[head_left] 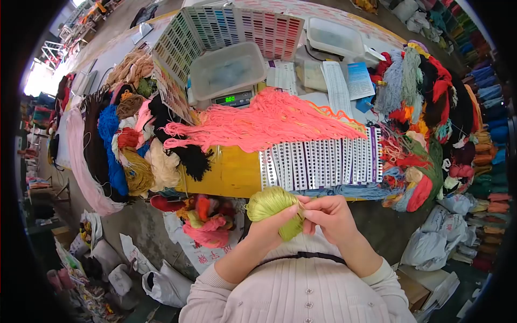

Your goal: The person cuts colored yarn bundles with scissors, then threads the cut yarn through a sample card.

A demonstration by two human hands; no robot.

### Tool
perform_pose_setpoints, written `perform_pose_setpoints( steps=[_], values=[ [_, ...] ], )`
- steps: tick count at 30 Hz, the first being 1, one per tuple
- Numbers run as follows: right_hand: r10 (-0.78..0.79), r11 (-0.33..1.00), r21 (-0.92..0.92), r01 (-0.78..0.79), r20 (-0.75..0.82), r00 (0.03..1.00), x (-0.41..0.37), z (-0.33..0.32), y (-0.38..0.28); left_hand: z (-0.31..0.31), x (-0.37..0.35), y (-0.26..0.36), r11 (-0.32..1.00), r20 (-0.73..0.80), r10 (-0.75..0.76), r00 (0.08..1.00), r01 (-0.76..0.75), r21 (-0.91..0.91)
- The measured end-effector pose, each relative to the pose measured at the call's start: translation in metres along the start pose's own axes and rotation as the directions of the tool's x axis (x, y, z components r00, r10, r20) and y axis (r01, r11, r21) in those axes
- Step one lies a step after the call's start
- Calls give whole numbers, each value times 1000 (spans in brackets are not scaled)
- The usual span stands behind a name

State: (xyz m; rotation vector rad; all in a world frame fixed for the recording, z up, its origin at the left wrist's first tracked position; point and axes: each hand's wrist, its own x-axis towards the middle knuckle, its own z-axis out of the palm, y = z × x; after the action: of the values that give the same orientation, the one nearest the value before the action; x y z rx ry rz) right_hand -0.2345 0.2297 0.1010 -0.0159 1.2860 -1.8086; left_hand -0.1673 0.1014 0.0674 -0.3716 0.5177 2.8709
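Note:
A lime-green skein of embroidery thread is held in front of my body, over the table's near edge. My left hand wraps round it from below, thumb along its right side. At the skein's right end my right hand is closed in a pinch on its thread; the exact strand between the fingertips is too small to make out. Beyond both hands, a pile of loose coral-pink thread lies across white punched cards on the yellow table top.
A clear plastic tub sits on a digital scale reading 0.00, with a folding colour chart standing behind. Heaped skeins flank the left, more skeins the right. White plastic bags lie at lower right.

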Motion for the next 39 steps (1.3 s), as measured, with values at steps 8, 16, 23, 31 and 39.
perform_pose_setpoints(
  steps=[8, 16, 23, 31, 39],
  values=[
    [4, 1000, 30, -4, 7, 1000, 5, 0, 6, -2, -5, 0, 999, -83, 2, 997, -6, -50],
    [-18, 998, -53, 16, -34, 999, 5, 5, 7, -3, -7, -1, 1000, -184, -14, 983, 8, -29],
    [36, 971, 234, -42, 29, 999, 5, -5, 3, -10, -6, -3, 999, -173, -7, 985, 1, -33],
    [130, 952, 270, -144, 68, 989, 4, -11, 3, -5, -5, 0, 999, -82, -30, 996, 26, -45],
    [43, 999, 32, -43, -1, 999, 5, -1, 2, -4, -2, -6, 998, -105, 6, 994, 1, 61]
  ],
)
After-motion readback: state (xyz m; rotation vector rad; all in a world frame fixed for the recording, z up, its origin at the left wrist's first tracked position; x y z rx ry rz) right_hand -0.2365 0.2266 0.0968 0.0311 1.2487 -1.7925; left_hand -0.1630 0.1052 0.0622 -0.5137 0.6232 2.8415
